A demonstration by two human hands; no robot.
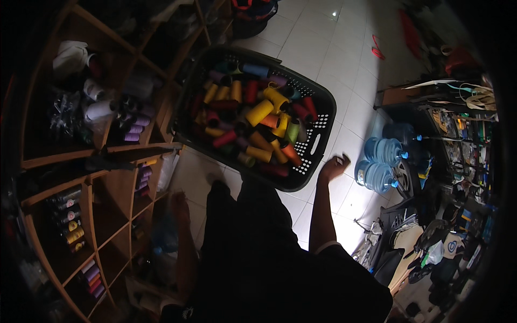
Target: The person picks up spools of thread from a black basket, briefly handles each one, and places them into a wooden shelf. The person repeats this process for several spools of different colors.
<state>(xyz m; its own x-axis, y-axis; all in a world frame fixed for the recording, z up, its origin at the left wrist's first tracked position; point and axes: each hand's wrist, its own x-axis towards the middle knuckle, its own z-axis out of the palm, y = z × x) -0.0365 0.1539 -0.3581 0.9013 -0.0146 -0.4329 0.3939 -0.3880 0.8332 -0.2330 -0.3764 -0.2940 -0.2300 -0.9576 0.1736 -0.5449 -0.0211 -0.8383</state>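
Observation:
A dark plastic basket (330,116) with perforated sides sits in front of my legs. It is heaped with thread spools (259,113) in yellow, red, orange, green, purple and blue. My right hand (335,168) hangs in the air just right of the basket's near right corner, fingers loosely curled and apart, with nothing in them. On the other side, my left hand (179,204) is low beside the wooden shelf, below the basket's near left corner. It is dark and blurred, so its fingers do not show clearly.
Wooden cubbyhole shelves (110,237) holding more thread spools (72,220) line the left. Large blue water bottles (379,176) lie on the tiled floor (344,97) to the right, near a cluttered rack (455,124). A dark bag (253,19) stands at the far end.

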